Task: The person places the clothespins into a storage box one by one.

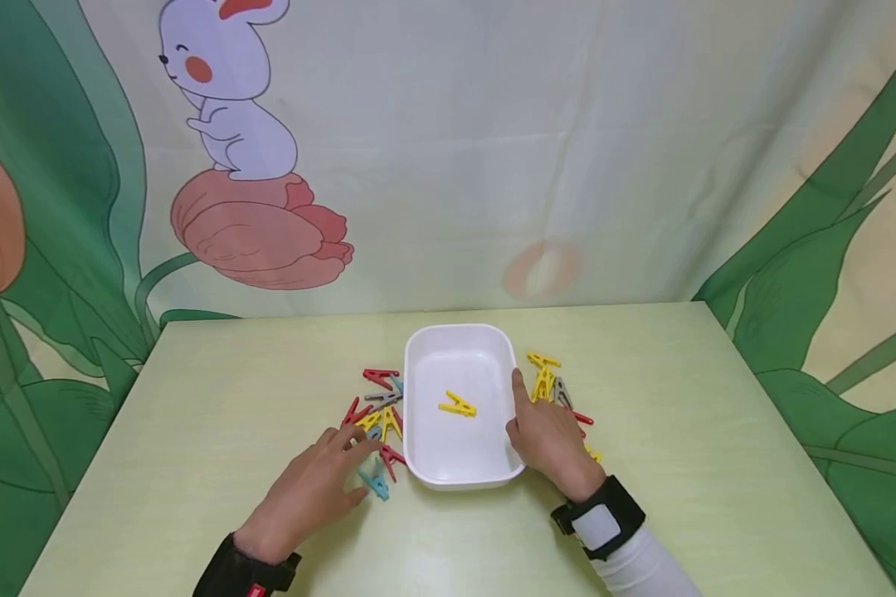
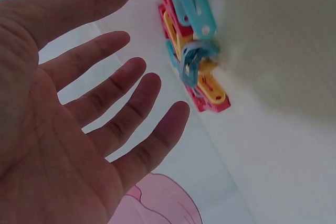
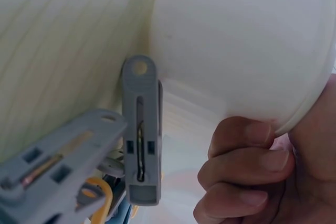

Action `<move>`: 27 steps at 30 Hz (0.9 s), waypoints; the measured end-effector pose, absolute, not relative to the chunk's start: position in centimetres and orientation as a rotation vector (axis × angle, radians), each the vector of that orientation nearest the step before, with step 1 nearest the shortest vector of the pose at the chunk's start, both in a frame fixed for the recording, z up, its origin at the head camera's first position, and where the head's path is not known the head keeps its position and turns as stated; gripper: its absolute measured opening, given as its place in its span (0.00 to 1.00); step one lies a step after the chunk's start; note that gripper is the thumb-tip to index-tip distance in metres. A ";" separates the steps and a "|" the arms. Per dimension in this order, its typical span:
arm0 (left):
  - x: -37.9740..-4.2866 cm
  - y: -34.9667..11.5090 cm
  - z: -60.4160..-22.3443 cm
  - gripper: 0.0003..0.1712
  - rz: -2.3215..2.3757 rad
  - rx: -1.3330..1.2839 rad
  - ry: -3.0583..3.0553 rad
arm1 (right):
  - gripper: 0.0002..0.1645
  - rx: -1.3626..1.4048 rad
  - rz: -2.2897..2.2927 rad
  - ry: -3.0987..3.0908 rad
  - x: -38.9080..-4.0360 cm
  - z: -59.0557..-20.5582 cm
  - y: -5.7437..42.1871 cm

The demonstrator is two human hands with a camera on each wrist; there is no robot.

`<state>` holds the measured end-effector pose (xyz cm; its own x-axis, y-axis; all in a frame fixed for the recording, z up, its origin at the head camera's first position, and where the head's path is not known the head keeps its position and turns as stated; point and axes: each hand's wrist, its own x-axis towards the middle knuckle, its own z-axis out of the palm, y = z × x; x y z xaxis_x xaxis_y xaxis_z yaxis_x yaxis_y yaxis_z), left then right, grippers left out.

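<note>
A white plastic tray (image 1: 459, 452) stands mid-table with one yellow clothespin (image 1: 459, 406) lying in it. My right hand (image 1: 556, 444) holds the tray's right rim; in the right wrist view its fingers (image 3: 247, 166) curl against the outer wall under the lip. Left of the tray, my left hand (image 1: 314, 485) hovers palm down beside a heap of clothespins, fingers spread and holding nothing. Blue clothespins (image 2: 191, 3) and yellow clothespins (image 2: 210, 87) show past its fingertips in the left wrist view. A blue clothespin (image 1: 377, 483) lies close to its thumb.
More clothespins lie right of the tray, among them yellow clothespins (image 1: 543, 384) and a grey clothespin (image 1: 562, 393), partly hidden by my right hand. A red clothespin (image 1: 379, 377) lies at the left heap's far end. Behind the table (image 1: 679, 398) hangs a printed curtain (image 1: 433, 166).
</note>
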<state>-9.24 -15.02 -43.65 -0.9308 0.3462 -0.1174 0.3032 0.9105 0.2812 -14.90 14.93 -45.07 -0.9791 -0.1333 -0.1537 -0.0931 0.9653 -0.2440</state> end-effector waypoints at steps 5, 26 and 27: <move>-8.9 -14.3 -44.3 0.30 0.411 0.525 2.871 | 0.44 -0.177 -0.354 2.956 -14.8 -45.2 15.0; -8.7 -13.5 -46.2 0.13 0.470 0.547 2.859 | 0.44 -0.163 -0.337 2.941 -14.7 -45.1 14.9; -8.7 -13.5 -46.2 0.13 0.471 0.542 2.857 | 0.45 -0.161 -0.336 2.939 -14.7 -45.1 14.8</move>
